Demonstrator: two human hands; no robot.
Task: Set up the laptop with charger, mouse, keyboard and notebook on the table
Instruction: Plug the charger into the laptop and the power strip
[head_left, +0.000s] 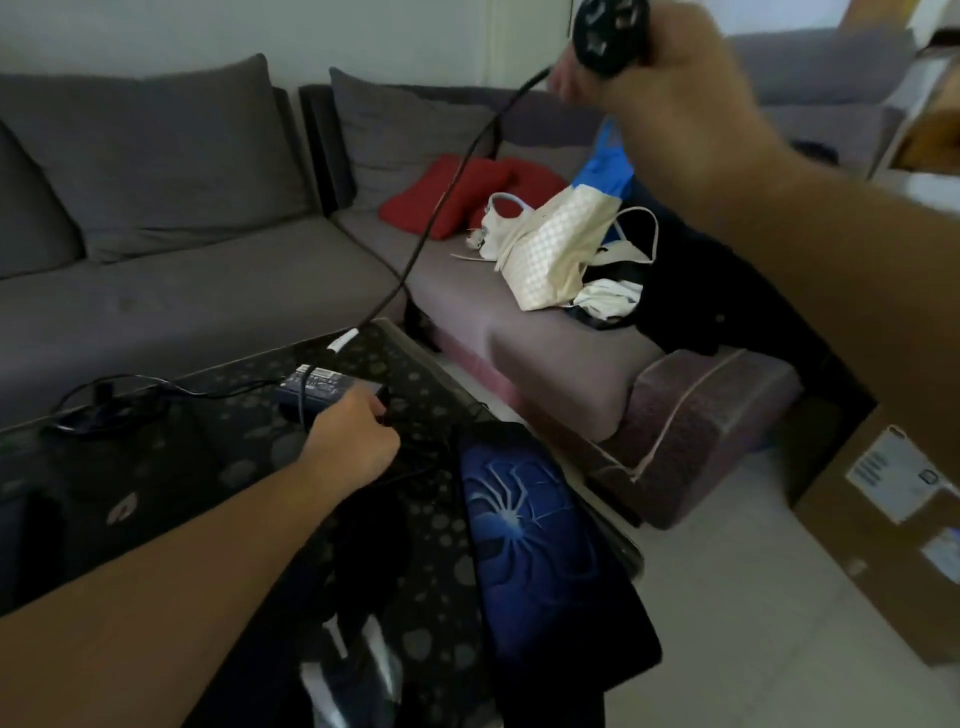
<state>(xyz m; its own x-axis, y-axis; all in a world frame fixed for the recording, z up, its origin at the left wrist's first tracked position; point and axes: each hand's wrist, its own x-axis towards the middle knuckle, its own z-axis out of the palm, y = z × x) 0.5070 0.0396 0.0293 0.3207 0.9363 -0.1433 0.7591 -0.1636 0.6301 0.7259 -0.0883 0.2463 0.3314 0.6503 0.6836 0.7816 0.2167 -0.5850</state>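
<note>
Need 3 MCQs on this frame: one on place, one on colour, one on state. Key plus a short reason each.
1. Where does the charger brick lie?
A. on the dark table
B. on the sofa seat
C. on the floor

2. What colour is the cushion on the sofa?
A. green
B. red
C. yellow

3. What is the right hand doing?
A. resting flat on the table
B. hanging empty
C. holding the round black plug raised high

Key:
1 A, the brick sits on the patterned tabletop by the left hand.
2 B, a red cushion lies behind the white bag.
3 C, the fingers close on the plug and its cable runs down toward the table.
</note>
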